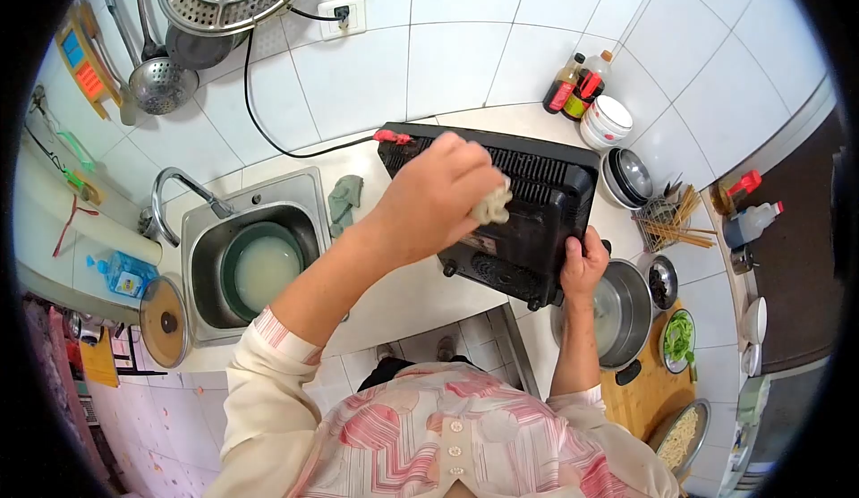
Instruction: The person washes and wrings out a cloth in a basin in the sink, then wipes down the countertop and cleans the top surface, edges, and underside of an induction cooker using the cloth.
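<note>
A black induction cooker is tipped up over the counter, its vented underside with small feet facing me. My right hand grips its right edge, thumb on the near side and the other fingers partly hidden. My left hand is closed around a crumpled pale cloth, held over the cooker's underside; I cannot tell whether it touches. A black cord runs from the cooker's red-wrapped corner up to the wall outlet.
Left is a steel sink holding a green basin of cloudy water; a grey-green rag lies beside it. Right are a steel pot, a bowl of green vegetables, a chopstick basket, stacked bowls and sauce bottles.
</note>
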The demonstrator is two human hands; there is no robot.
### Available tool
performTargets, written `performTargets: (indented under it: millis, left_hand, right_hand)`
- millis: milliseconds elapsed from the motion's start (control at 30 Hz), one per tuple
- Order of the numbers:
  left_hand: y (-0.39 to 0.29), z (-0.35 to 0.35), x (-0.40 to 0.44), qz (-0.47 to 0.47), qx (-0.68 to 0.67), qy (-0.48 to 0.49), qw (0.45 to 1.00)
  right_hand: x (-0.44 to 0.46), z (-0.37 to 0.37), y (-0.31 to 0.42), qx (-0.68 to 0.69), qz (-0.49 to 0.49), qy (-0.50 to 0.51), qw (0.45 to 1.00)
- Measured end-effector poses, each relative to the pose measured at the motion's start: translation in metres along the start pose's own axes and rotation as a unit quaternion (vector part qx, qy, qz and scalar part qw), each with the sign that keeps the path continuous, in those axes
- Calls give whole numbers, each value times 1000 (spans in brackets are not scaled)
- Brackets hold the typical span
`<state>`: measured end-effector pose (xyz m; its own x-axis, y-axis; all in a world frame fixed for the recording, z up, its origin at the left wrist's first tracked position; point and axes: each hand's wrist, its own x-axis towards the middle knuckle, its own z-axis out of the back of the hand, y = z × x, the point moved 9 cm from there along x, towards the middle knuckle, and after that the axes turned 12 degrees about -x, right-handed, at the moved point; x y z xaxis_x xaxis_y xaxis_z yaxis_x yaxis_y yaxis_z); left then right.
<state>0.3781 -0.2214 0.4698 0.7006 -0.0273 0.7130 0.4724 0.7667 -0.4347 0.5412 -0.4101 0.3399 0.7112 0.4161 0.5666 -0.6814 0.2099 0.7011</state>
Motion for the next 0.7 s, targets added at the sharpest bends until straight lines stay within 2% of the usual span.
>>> performTargets:
  millis: [67,133,233,333,533,600,633,667,700]
  left_hand:
    - [-2,-10,-13,-5,-2,55,998]
    - [8,-3,-28,4,-6,37,999]
    - [21,29,-37,44,-2,-62,997]
    - [18,40,-16,22,-15,-92,995]
    - [15,9,4,9,-14,-59,998]
    - [10,-4,-15,-40,14,-27,999]
    - [12,-18,-26,-54,60,22,996]
    - [23,-27,-38,-10,51,83,995]
    - [28,-29,-42,-12,53,82,995]
  right_hand:
    - [4,0,-1,-6,4,-6,1000]
    - [4,0,-1,13,5,-21,1000]
    - [3,1,-1,-2,0,-16,1000]
    - [2,1,-4,-15,3,-11,1000]
    - [4,-2,8,-9,19,-13,1000]
    - [2,-1,4,-19,11,-14,1000]
    - [2,0,0,-29,8,-15,999]
    - [1,-1,-6,-19,1,-12,1000]
    - [3,-1,-6,-19,3,-13,1000]
